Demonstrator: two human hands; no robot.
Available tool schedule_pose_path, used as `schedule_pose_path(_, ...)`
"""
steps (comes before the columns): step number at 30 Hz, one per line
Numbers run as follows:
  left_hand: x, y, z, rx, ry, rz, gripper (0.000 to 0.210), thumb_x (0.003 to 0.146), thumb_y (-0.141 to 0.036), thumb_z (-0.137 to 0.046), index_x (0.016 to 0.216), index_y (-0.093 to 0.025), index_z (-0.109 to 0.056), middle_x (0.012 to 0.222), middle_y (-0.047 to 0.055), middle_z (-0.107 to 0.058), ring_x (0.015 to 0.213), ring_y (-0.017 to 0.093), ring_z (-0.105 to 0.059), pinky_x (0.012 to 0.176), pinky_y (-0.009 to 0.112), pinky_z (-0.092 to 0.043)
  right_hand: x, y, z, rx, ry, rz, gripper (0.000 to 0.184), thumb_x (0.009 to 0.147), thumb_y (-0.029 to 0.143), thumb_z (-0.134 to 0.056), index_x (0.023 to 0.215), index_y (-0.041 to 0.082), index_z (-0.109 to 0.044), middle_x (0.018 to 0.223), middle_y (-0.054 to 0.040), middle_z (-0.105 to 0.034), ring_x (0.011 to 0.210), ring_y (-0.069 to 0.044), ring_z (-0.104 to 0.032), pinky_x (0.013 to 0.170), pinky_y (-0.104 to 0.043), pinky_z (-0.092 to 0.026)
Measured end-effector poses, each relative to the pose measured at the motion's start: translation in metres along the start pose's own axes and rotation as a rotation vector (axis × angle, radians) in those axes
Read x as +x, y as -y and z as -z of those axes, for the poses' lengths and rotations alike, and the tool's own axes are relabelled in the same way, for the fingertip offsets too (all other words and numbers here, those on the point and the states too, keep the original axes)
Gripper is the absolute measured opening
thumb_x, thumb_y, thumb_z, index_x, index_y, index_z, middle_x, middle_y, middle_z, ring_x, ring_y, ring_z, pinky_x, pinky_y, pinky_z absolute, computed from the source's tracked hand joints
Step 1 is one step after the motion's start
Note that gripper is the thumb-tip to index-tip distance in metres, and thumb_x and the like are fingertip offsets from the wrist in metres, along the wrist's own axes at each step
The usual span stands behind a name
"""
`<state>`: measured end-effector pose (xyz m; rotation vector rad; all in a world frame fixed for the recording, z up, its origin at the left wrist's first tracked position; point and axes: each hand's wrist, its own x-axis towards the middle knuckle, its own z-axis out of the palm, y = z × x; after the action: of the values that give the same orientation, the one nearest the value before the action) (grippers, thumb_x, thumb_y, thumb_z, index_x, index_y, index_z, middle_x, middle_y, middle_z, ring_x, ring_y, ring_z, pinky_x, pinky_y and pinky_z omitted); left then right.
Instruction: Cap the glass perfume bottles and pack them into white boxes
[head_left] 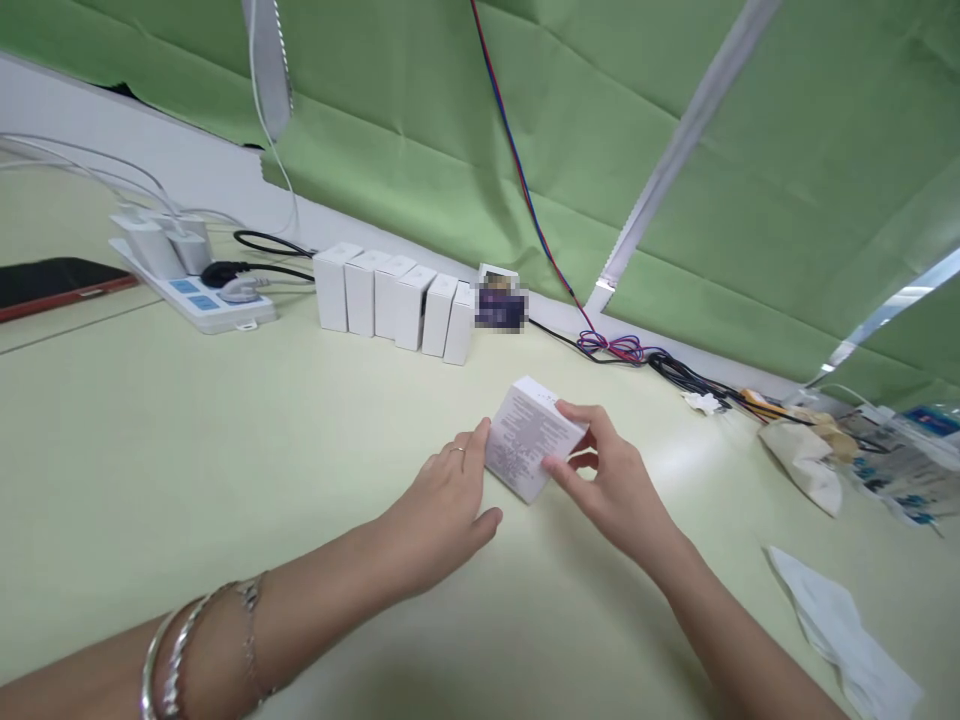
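Note:
A small white box [531, 440] printed with dense grey text on its facing side stands tilted on one corner, at or just above the tabletop. My right hand [607, 480] grips it from the right, thumb on the printed face and index finger at the top edge. The other right fingers are partly hidden behind it. On the left, my left hand [450, 500] lays its fingertips against the box's edge. Its thumb sticks out below, apart from the box, so this hand is not closed round it.
Behind the box, several white boxes [375, 295] stand in a row beside a pixelated item [501, 300]. A power strip [202, 300] with plugs and a phone [60, 280] lie left. Bundled cables [611, 347] run along the wall; a white tissue [840, 620] lies front right.

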<state>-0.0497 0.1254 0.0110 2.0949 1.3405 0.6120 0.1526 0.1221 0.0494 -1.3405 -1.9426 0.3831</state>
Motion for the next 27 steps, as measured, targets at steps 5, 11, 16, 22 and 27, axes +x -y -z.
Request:
schedule_pose_path(5,0.0,0.004,0.012,0.105,0.127,-0.017,0.073,0.085,-0.032,-0.046,0.152,-0.008,-0.027,0.158,0.023,-0.035,0.148,0.038,-0.031,0.117,0.058,-0.031,0.064,-0.03,-0.017,-0.02,-0.117,-0.078,0.048,0.077,0.036,-0.063,0.12,0.019,-0.052,0.101,-0.0096,-0.071,0.077,-0.023,-0.066,0.076,-0.045,-0.058)
schedule_pose_path(11,-0.005,0.001,0.019,0.121,0.149,-0.064,0.066,0.086,-0.03,-0.047,0.148,-0.01,-0.039,0.151,0.02,-0.047,0.143,0.034,-0.038,0.114,0.052,-0.037,0.132,-0.032,-0.078,0.012,-0.251,-0.079,0.052,0.085,0.027,-0.061,0.134,0.015,-0.049,0.135,-0.0176,-0.056,0.124,-0.032,-0.055,0.103,-0.053,-0.045)
schedule_pose_path(16,-0.002,0.002,0.016,0.061,0.032,-0.05,0.049,0.083,-0.023,-0.054,0.131,-0.015,-0.059,0.13,0.015,-0.065,0.126,0.033,-0.057,0.106,0.05,-0.046,0.149,-0.021,-0.126,0.102,-0.289,-0.148,0.057,0.097,0.026,-0.058,0.148,0.021,-0.035,0.15,-0.0138,-0.045,0.131,-0.031,-0.052,0.107,-0.053,-0.043)
schedule_pose_path(22,0.044,0.027,0.073,-0.089,-0.486,0.143,0.041,0.09,-0.023,-0.06,0.13,-0.014,-0.055,0.126,0.014,-0.065,0.118,0.029,-0.062,0.099,0.05,-0.051,0.149,-0.029,-0.132,0.164,-0.159,-0.249,0.038,0.098,0.034,-0.06,0.132,0.018,-0.055,0.131,-0.0098,-0.06,0.111,-0.024,-0.064,0.095,-0.048,-0.054)
schedule_pose_path(27,0.097,0.08,0.154,-0.17,-1.084,0.242,0.047,0.095,-0.036,-0.061,0.138,-0.02,-0.049,0.149,0.012,-0.045,0.132,0.032,-0.049,0.107,0.058,-0.043,0.149,-0.022,-0.128,0.116,-0.075,-0.272,0.043,0.095,0.034,-0.064,0.134,0.019,-0.054,0.139,-0.0107,-0.055,0.122,-0.028,-0.058,0.101,-0.053,-0.049)
